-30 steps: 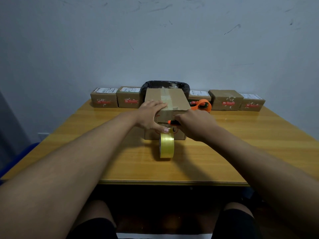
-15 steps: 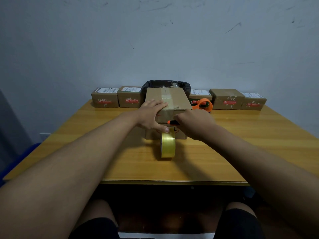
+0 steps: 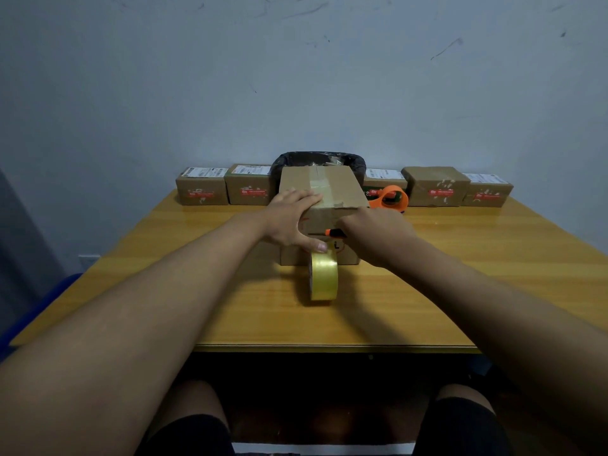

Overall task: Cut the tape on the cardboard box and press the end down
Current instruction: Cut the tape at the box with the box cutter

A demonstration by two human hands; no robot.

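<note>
Little has shifted since the earlier frame: the left hand (image 3: 289,218) still lies flat, fingers spread, on the brown rectangular cardboard box (image 3: 332,192) mid glossy wooden tabletop (image 3: 460,274). Its thumb touches the upright yellowish translucent tape roll (image 3: 324,278). The right hand (image 3: 375,235) is clamped around an orange-handled cutter (image 3: 334,232) against the box's front face.

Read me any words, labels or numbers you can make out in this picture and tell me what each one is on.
Nothing here can be read for certain.
White shipping labels on top of the small boxes at the back: print too small.
Red stickers on the fronts of those boxes: white marks, blurred.
Dark print on top of the cardboard box: too small.
Dark mark on that box's front: mostly hidden by the tape roll.
</note>
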